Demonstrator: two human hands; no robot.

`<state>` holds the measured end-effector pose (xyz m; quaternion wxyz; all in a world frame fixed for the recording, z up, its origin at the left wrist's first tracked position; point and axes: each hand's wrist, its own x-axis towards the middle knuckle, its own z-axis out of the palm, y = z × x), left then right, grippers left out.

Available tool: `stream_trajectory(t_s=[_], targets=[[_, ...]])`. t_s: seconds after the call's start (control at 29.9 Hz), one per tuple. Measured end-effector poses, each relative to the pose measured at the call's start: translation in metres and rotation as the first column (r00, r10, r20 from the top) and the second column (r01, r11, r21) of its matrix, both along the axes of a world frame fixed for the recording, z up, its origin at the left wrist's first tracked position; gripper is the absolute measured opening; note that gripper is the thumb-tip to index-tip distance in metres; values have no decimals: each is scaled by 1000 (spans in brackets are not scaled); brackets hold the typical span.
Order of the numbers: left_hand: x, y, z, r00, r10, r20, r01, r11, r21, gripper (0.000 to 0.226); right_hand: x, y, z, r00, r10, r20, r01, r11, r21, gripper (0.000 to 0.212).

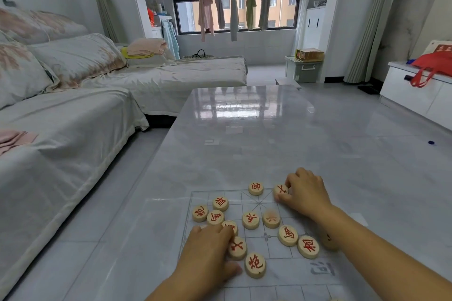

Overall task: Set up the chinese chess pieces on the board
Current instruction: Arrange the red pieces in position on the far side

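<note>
A thin clear chess board (200, 194) with grey grid lines lies on the glossy table. Several round wooden pieces with red characters are scattered on it, among them one piece (255, 188) on the board's far edge line. My right hand (305, 193) pinches another red piece (280, 190) just right of that one, on the same line. My left hand (208, 252) lies over the cluster at the board's left, its fingers curled over one piece (230, 225) and touching another (237, 248). More pieces lie loose in the middle.
The grey marble-look table (269, 142) stretches far ahead of the board. A sofa with white covers (73, 117) runs along the left. A white cabinet (415, 95) stands at the right, and a small blue object (431, 142) lies on the floor.
</note>
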<state>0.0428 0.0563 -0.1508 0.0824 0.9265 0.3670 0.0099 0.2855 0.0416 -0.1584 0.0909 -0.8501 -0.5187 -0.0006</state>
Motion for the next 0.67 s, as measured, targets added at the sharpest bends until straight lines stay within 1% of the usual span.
stream_trajectory(t_s=[0.03, 0.1, 0.13, 0.2, 0.27, 0.3, 0.37, 0.43, 0.47, 0.57, 0.67], targets=[[4, -1, -1, 1000, 7, -30, -7, 1000, -12, 42, 0, 5, -2, 1000, -12, 11, 12, 1000, -7, 42], [11, -2, -5, 999, 31, -43, -32, 999, -23, 45, -1, 14, -6, 1000, -19, 6, 19, 999, -50, 48], [12, -1, -7, 998, 36, -49, -37, 999, -18, 43, -1, 16, -7, 1000, -14, -14, 13, 997, -79, 52], [13, 1, -8, 998, 42, -41, -43, 999, -20, 40, 3, 18, -4, 993, 8, -116, -22, 992, -122, 59], [10, 1, -8, 1000, 31, 3, -31, 999, -31, 37, 9, 17, 2, 968, 48, -248, -87, 985, -150, 58], [8, 0, -6, 999, 25, 35, -24, 999, -40, 34, 11, 16, 5, 959, 77, -274, -124, 979, -159, 54], [4, 2, 1, 991, 32, 132, -20, 996, -84, 31, 11, 17, 4, 962, 119, -246, -157, 978, -141, 44], [5, 15, 12, 964, 72, 256, -36, 989, -144, 28, 8, 19, 0, 967, 114, -226, -135, 987, -83, 39], [8, 26, 17, 956, 85, 281, -41, 987, -156, 28, 7, 20, -2, 968, 100, -231, -115, 992, -54, 38], [31, 71, 20, 974, 69, 217, -42, 991, -125, 35, 3, 22, -5, 963, 54, -265, -55, 998, 3, 35], [56, 105, 7, 988, 44, 146, -19, 985, -172, 33, 4, 25, -6, 952, 29, -305, -27, 1000, 9, 34]])
